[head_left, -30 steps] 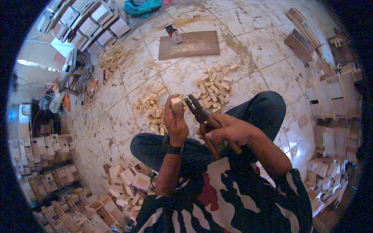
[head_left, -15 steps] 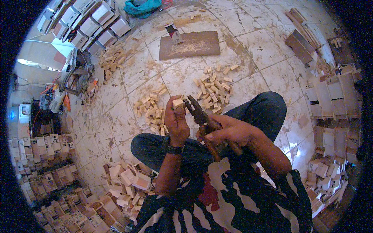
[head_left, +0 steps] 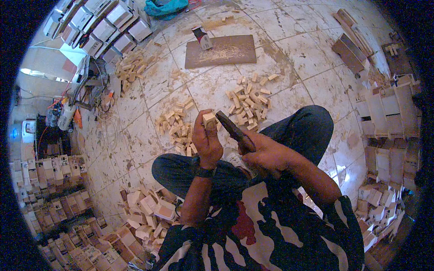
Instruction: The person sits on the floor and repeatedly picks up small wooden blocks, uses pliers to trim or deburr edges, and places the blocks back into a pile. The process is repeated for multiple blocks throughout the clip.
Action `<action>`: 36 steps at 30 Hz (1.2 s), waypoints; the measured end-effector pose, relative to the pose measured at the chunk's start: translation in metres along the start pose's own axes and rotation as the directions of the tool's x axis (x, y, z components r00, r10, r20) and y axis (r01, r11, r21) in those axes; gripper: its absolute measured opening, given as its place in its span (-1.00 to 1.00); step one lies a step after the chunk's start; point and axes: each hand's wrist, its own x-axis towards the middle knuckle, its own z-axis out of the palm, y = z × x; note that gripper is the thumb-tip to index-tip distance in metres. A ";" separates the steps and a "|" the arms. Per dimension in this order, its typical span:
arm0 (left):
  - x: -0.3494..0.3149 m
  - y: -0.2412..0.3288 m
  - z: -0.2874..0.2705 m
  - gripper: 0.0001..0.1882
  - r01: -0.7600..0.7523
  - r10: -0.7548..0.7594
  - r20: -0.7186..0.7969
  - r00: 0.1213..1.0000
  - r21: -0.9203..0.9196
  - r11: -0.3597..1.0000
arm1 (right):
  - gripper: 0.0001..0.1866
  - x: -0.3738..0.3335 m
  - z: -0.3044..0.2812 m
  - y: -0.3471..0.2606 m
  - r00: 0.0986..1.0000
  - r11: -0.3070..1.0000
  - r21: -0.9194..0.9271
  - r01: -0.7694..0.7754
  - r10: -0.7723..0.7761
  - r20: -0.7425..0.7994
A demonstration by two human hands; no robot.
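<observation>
Upright in front of me, my left hand (head_left: 208,144) is closed round a small pale wooden block (head_left: 209,118), whose end pokes out above the fingers. A dark watch or band is on that wrist. My right hand (head_left: 266,154) grips a pair of dark metal pliers (head_left: 231,128). The jaws show edge-on and point up and left, with the tip close beside the block; whether they touch it I cannot tell. The handles are mostly hidden under the fingers. Just beyond my hands lie two heaps of similar wooden blocks, a left heap (head_left: 174,124) and a right heap (head_left: 248,101).
Ahead on the tiled floor lies a brown board (head_left: 239,50) strewn with small bits, a small box (head_left: 202,39) standing on it. Another block heap (head_left: 131,67) is far left. Wooden pieces (head_left: 151,210) pile by my left knee. Stacked wooden parts (head_left: 384,108) line the right.
The pliers have rolled in my right hand, so their jaws now show edge-on and the handles are no longer seen. My left hand still holds the block in nearly the same place.
</observation>
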 end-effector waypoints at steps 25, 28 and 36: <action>0.024 -0.004 -0.002 -0.73 0.530 -0.458 0.278 0.844 -0.304 0.792 | -0.62 -0.010 -0.034 0.020 0.929 0.997 0.056 0.057 -0.033 -0.369; 0.024 -0.024 0.008 -0.67 0.584 -0.505 0.307 0.807 -0.282 0.761 | -0.70 -0.019 -0.058 0.006 0.900 0.975 0.211 0.073 0.027 -0.436; 0.044 -0.140 0.114 -0.56 0.677 -0.574 0.557 0.600 0.028 0.735 | -0.58 -0.017 -0.065 -0.024 0.801 0.950 0.302 0.083 0.116 -0.587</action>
